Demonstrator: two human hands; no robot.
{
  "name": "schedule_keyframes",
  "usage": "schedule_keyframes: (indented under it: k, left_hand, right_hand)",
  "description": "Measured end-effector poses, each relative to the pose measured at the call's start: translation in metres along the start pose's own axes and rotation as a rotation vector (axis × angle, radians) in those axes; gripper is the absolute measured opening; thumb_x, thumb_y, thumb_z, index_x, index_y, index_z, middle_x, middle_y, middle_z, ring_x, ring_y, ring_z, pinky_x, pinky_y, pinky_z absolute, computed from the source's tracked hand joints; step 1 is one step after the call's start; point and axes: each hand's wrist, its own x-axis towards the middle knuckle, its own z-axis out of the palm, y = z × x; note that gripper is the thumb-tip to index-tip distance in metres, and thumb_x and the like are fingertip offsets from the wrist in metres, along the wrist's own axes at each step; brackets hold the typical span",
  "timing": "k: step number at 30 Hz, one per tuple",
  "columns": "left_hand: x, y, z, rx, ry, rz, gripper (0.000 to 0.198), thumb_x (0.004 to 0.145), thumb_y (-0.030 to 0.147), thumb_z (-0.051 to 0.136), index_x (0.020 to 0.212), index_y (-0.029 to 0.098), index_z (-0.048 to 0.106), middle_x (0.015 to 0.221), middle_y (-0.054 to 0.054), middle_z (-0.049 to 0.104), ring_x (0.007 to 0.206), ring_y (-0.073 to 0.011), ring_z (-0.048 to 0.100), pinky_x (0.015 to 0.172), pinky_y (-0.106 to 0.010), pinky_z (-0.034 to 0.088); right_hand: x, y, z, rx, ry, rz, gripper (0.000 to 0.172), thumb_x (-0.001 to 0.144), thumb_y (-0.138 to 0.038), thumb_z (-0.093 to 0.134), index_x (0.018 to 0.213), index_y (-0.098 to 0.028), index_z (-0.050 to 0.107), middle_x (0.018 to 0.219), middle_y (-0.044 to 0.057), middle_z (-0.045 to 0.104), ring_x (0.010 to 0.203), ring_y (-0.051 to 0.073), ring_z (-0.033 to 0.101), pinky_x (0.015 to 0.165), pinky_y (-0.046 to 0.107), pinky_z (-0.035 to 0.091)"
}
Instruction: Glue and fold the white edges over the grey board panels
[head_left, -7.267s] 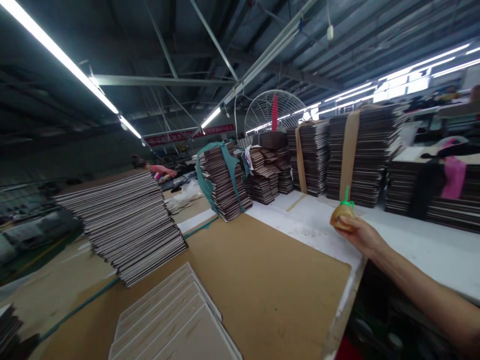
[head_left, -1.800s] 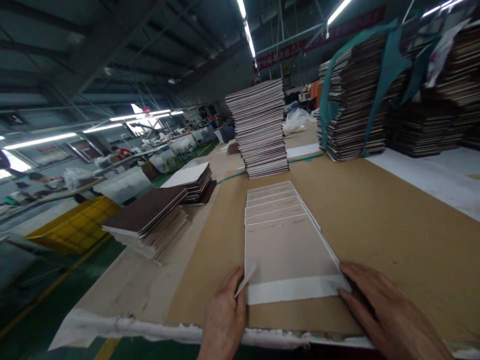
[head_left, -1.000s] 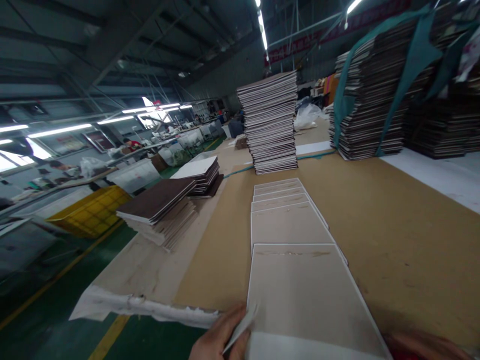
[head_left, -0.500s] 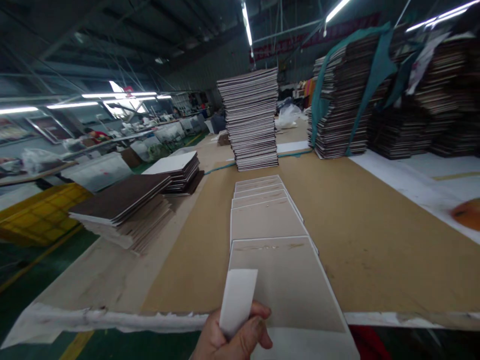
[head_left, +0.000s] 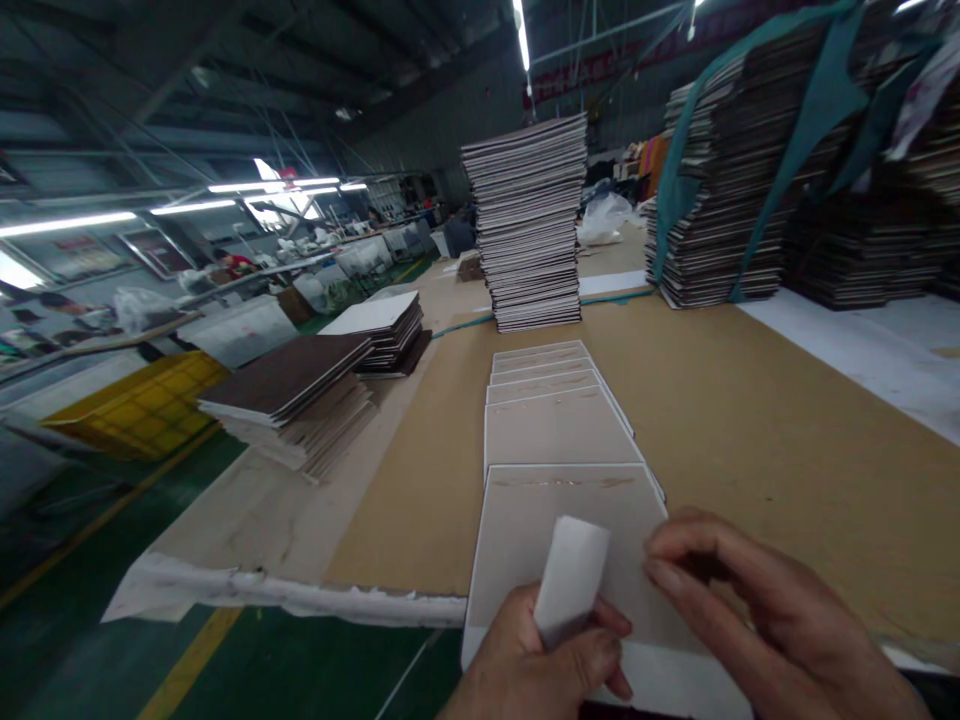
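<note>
My left hand (head_left: 551, 650) is closed around a white rectangular strip (head_left: 574, 575), which stands up between thumb and fingers. I cannot tell whether it is one piece or several together. Beneath it lies the nearest beige panel (head_left: 525, 540) with white edges and a shiny streak, perhaps glue, along its far end. More beige panels (head_left: 555, 425) overlap behind it in a row running away from me. To the right of the strip, my right hand (head_left: 750, 610) has thumb and forefinger brought together over the panel's right edge; anything between those fingertips is too small to make out.
A tall stack of boards (head_left: 529, 230) stands behind the row. At the left are brown panels (head_left: 289, 375) and a smaller pile (head_left: 382, 335). Cloth-tied stacks (head_left: 720, 190) stand at the right. A yellow crate (head_left: 142, 405) sits beyond the table's left edge.
My right hand has come into view from the right, close to the strip. My left hand still grips the strip, which leans more to the right. The view has shifted left.
</note>
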Motion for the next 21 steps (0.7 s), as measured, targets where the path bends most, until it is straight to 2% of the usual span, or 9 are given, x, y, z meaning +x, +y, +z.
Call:
schedule_keyframes:
  k: [2, 5, 7, 10, 13, 18, 21]
  left_hand:
    - [0.000, 0.000, 0.004, 0.051, -0.057, 0.024, 0.050, 0.073, 0.058, 0.072, 0.094, 0.013, 0.064, 0.067, 0.001, 0.061, 0.059, -0.0065, 0.047, 0.060, -0.020, 0.034]
    - [0.001, 0.000, 0.007, 0.170, -0.081, -0.020, 0.051, 0.075, 0.059, 0.069, 0.097, 0.013, 0.064, 0.067, 0.001, 0.060, 0.057, -0.0063, 0.045, 0.058, -0.019, 0.034]
    - [0.002, 0.000, 0.007, 0.220, -0.077, -0.034, 0.053, 0.074, 0.060, 0.069, 0.099, 0.013, 0.065, 0.066, 0.001, 0.058, 0.055, -0.0067, 0.044, 0.055, -0.019, 0.033]
    - [0.002, 0.000, 0.005, 0.235, -0.072, -0.018, 0.053, 0.074, 0.059, 0.068, 0.099, 0.012, 0.065, 0.062, 0.002, 0.054, 0.053, -0.0070, 0.043, 0.052, -0.020, 0.032]
    - [0.002, 0.000, 0.005, 0.209, -0.068, -0.029, 0.052, 0.076, 0.056, 0.068, 0.102, 0.011, 0.065, 0.063, 0.002, 0.054, 0.055, -0.0069, 0.043, 0.054, -0.019, 0.032]
    - [0.003, 0.000, 0.007, 0.166, -0.077, -0.055, 0.046, 0.074, 0.049, 0.070, 0.102, 0.012, 0.066, 0.063, 0.003, 0.055, 0.054, -0.0067, 0.043, 0.053, -0.020, 0.032]
    - [0.003, 0.004, 0.008, 0.166, -0.074, -0.050, 0.047, 0.075, 0.053, 0.068, 0.101, 0.013, 0.066, 0.062, 0.004, 0.054, 0.051, -0.0058, 0.040, 0.052, -0.020, 0.030]
  right_hand:
    - [0.015, -0.004, 0.003, 0.115, 0.009, 0.104, 0.027, 0.088, -0.053, 0.056, 0.086, -0.026, 0.061, 0.071, 0.003, 0.064, 0.061, 0.016, 0.061, 0.050, 0.024, 0.050]
    - [0.022, -0.005, 0.006, 0.359, -0.153, 0.235, 0.034, 0.085, -0.058, 0.059, 0.077, -0.025, 0.054, 0.062, -0.001, 0.060, 0.054, 0.014, 0.055, 0.048, 0.023, 0.046]
    - [0.022, -0.004, 0.006, 0.382, -0.192, 0.277, 0.038, 0.086, -0.056, 0.059, 0.070, -0.023, 0.053, 0.058, -0.002, 0.057, 0.051, 0.010, 0.048, 0.047, 0.021, 0.041]
    - [0.020, -0.005, 0.004, 0.237, -0.166, 0.241, 0.042, 0.088, -0.053, 0.057, 0.064, -0.020, 0.058, 0.056, -0.003, 0.053, 0.052, 0.009, 0.042, 0.049, 0.020, 0.036]
    - [0.019, -0.007, 0.003, 0.163, -0.154, 0.194, 0.043, 0.090, -0.052, 0.055, 0.063, -0.019, 0.060, 0.057, -0.002, 0.053, 0.055, 0.009, 0.043, 0.051, 0.020, 0.036]
    - [0.019, -0.004, 0.009, 0.190, -0.140, 0.203, 0.035, 0.091, -0.047, 0.055, 0.068, -0.020, 0.059, 0.063, -0.002, 0.055, 0.059, 0.011, 0.048, 0.053, 0.020, 0.038]
    - [0.018, 0.001, 0.011, 0.288, -0.151, 0.237, 0.029, 0.091, -0.046, 0.056, 0.076, -0.021, 0.062, 0.068, -0.002, 0.057, 0.065, 0.012, 0.053, 0.059, 0.021, 0.043]
